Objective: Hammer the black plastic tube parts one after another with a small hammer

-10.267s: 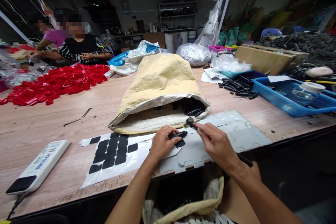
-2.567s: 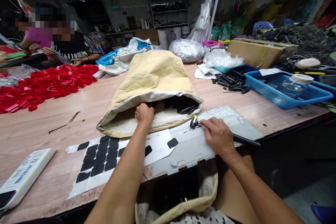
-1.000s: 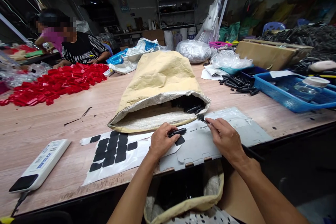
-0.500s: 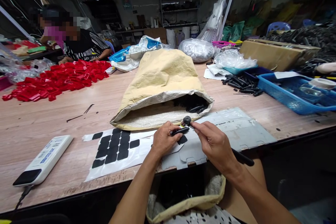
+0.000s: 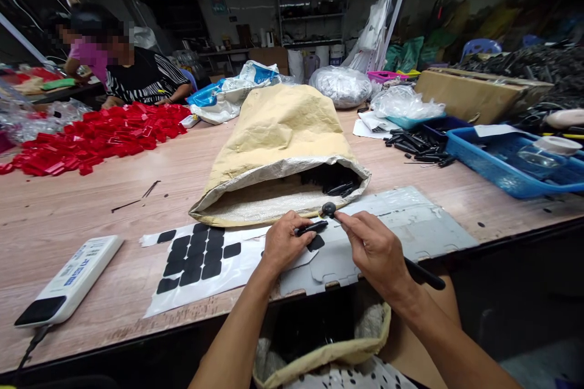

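Note:
My left hand (image 5: 286, 242) is closed around a slim black tube (image 5: 314, 228), which looks like a pen, with its tip toward the right. In my right hand (image 5: 376, 252) is a black, hammer-like tool; its round dark head (image 5: 328, 209) is just above and right of the tube's tip, and its thick black handle (image 5: 426, 275) sticks out behind the wrist. Below lies a grey flattened cardboard sheet (image 5: 396, 228). A single black square pad (image 5: 316, 243) is beside the left fingertips. White backing sheets (image 5: 249, 261) with black square pads (image 5: 196, 255) lie left of the hand.
An open tan sack (image 5: 283, 127) holds black pieces. Another sack (image 5: 319, 358) opens on my lap. Red parts (image 5: 104, 134) are heaped at left, near co-workers. A white device (image 5: 70, 276) with a cable is at left front. A blue basket (image 5: 497, 173) stands right.
The round tool head has shifted slightly right, away from the tube. My left hand keeps hold of the tube. The view has turned slightly, moving the whole scene a little left.

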Motion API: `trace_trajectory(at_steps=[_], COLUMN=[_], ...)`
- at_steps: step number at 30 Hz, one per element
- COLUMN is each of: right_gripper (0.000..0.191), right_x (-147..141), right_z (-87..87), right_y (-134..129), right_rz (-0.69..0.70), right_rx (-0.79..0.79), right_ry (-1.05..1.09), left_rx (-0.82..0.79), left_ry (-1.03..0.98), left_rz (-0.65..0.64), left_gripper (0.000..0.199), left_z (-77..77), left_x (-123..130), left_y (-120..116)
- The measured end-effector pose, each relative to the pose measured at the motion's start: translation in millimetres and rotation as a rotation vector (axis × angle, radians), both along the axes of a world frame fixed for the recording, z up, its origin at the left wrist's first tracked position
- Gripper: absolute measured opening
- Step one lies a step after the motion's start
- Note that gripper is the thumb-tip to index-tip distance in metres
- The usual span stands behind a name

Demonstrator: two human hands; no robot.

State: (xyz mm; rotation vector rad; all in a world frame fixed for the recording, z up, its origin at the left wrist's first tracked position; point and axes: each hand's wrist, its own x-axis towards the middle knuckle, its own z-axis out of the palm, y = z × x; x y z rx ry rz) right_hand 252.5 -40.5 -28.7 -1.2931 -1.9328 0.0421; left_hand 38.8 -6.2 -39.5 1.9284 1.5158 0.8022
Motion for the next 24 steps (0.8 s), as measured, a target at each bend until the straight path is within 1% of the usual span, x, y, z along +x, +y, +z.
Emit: trace_trajectory(at_steps=[3, 5, 8, 10, 14, 18, 20, 24], right_gripper=[0.037, 0.035, 0.032, 0.030, 0.026, 0.023, 0.023, 0.024], right_x=[1.3, 5.3, 18.3, 30.8, 57.2, 72.3, 73.7, 71.3], right_z=[-4.9, -4.8, -2.1, -3.4, -18.9, -35.8, -39.1, -38.2], right_y=[0.8, 3.8, 12.3, 19.4, 32.7, 38.9, 39.0, 37.4], right_rz=[0.000, -0.013, -0.065, -0.111, -0.184, -0.166, -0.160, -0.183], right_rx=[-0.044, -0.034, -0.008, -0.006, -0.013, 0.014, 0.031, 0.031], right_ry=[-0.022, 0.005, 0.019, -0.007, -0.118, -0.215, -0.232, -0.249], left_rx=[0.001, 0.003, 0.009, 0.015, 0.008, 0.007, 0.012, 0.014], left_ry=[0.001, 0.005, 0.020, 0.024, 0.027, 0.046, 0.056, 0.063], left_rz=[-0.004, -0.003, -0.001, -0.011, -0.051, -0.054, -0.055, -0.059], left_gripper=[0.022, 0.022, 0.020, 0.020, 0.023, 0.028, 0.030, 0.034], left_z=[-0.7, -0.4, 0.6, 1.6, 4.6, 5.5, 4.9, 3.2], left_x=[-0.1, 0.1, -0.2, -0.8, -2.2, -2.7, -2.9, -2.8], left_y=[0.3, 0.4, 0.2, -0.3, -2.1, -2.8, -2.7, -2.4])
